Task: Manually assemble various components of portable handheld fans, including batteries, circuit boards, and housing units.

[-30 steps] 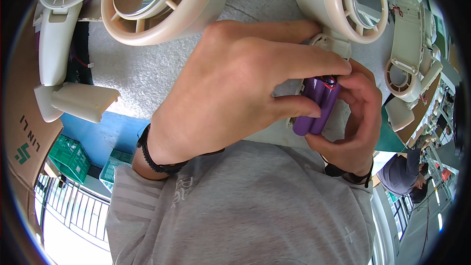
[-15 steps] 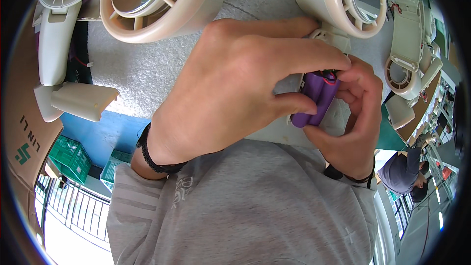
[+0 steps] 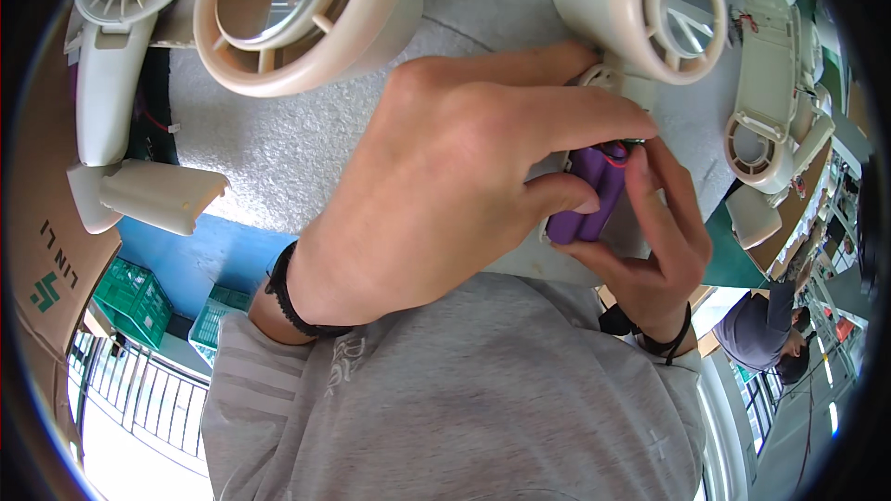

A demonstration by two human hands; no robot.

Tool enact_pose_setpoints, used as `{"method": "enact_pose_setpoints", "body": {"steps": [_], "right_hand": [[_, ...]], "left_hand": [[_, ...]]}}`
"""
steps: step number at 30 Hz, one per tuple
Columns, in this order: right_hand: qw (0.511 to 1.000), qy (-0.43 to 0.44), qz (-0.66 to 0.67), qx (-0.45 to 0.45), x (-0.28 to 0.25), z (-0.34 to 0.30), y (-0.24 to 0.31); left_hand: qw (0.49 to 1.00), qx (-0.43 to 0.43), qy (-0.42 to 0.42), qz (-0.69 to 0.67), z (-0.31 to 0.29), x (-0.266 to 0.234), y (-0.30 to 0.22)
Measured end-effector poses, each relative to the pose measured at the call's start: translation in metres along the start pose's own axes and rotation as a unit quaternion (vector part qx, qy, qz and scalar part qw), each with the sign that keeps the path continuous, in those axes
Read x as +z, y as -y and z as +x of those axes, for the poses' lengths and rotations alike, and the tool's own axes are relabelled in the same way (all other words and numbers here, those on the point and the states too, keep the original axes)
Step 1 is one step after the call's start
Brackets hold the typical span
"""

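Between my two hands sits a purple twin-cell battery pack (image 3: 592,193) with a red wire and a bit of green board at its upper end. My left hand (image 3: 445,162) reaches over it, thumb pressed on the purple wrap and index finger bent to the far end. From the other side, my right hand (image 3: 673,241) grips it, with a fingertip by the wired end and the thumb at the near end. A cream plastic casing (image 3: 639,90) shows just beyond my fingers; most of it is hidden by my hands.
Two cream ring-shaped fan heads (image 3: 390,19) (image 3: 594,0) stand at the back. A fan with a handle (image 3: 104,93) and a curved cover (image 3: 162,190) lie left. Open casings (image 3: 766,83) are at right. A cardboard box (image 3: 37,223), green crates (image 3: 130,301) and another person (image 3: 756,329) are around.
My right index finger has straightened and moved up to the wired end of the pack. My right hand has shifted slightly left. My left hand keeps its hold.
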State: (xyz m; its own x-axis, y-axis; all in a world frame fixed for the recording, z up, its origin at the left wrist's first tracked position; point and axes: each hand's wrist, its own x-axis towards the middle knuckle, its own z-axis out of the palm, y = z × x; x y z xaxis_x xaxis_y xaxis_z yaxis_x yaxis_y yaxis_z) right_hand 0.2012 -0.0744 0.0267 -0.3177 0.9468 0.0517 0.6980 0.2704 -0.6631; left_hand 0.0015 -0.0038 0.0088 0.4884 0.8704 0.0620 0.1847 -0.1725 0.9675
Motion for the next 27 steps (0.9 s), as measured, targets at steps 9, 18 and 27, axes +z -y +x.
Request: {"method": "enact_pose_setpoints", "body": {"steps": [9,18,27], "right_hand": [[0.999,0.031,-0.011,0.026,-0.012,0.006,0.004],[0.998,0.038,-0.046,-0.032,-0.009,0.001,0.008],[0.979,0.033,-0.173,-0.102,-0.002,0.004,0.016]], "left_hand": [[0.999,0.019,-0.013,-0.036,-0.003,0.003,-0.001],[0.999,0.018,0.014,-0.040,-0.005,-0.002,-0.004],[0.998,0.054,-0.004,-0.039,-0.008,0.000,0.003]]}}
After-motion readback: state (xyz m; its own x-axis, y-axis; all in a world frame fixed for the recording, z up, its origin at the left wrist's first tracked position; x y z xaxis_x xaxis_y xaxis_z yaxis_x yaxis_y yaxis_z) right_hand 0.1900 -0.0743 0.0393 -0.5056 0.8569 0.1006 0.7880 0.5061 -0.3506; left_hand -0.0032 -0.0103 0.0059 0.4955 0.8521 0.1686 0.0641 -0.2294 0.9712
